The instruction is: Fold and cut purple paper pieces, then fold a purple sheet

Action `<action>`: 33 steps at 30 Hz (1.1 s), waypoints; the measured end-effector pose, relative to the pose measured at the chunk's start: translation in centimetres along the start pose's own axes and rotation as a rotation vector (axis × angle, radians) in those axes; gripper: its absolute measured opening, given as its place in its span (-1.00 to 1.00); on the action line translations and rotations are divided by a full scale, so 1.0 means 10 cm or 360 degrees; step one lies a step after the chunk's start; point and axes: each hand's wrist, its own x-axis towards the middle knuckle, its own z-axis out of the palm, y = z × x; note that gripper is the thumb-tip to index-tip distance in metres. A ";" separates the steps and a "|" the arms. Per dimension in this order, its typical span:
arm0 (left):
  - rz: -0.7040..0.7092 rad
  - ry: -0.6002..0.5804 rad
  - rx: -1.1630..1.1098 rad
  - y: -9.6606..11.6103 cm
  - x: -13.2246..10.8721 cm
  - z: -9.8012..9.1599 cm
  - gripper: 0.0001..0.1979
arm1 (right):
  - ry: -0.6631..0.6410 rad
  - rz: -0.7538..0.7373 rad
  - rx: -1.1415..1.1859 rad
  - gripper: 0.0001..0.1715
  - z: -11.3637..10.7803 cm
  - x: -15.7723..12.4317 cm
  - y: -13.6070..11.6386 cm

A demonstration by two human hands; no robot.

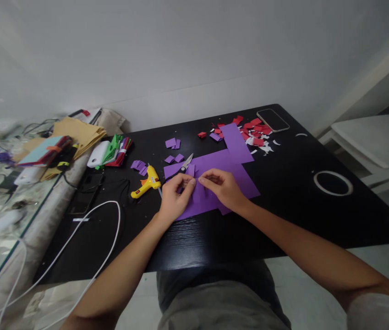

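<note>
My left hand (176, 195) pinches a small purple paper piece (191, 170) between thumb and fingers. Close beside it, the thumb and fingertips of my right hand (224, 187) are pressed together; what they hold, if anything, is too small to make out. Both hands are above large purple paper sheets (244, 178) lying on the black table. Just beyond my left hand lie scissors (187, 162) with the blades pointing away and slightly apart. A yellow glue gun (148, 182) rests to the left of that hand.
Small purple paper pieces (138, 166) lie in groups beyond the glue gun. Red and white scraps (258, 130) are heaped at the back right near a phone (272, 120). A white ring (333, 183) lies at right; a white cable (117, 220) loops at left.
</note>
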 end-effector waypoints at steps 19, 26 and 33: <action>0.0004 0.0019 -0.0022 -0.02 0.00 0.00 -0.81 | -0.0060 0.0006 0.0004 -0.72 0.00 0.00 0.03; 0.0012 0.0027 -0.0014 -0.01 0.00 0.01 -0.82 | -0.0048 -0.0026 -0.0004 -0.72 0.01 -0.01 0.01; -0.0055 0.0006 -0.0079 -0.02 0.00 0.01 -0.79 | 0.0002 -0.0043 0.0032 -0.75 0.00 0.00 0.02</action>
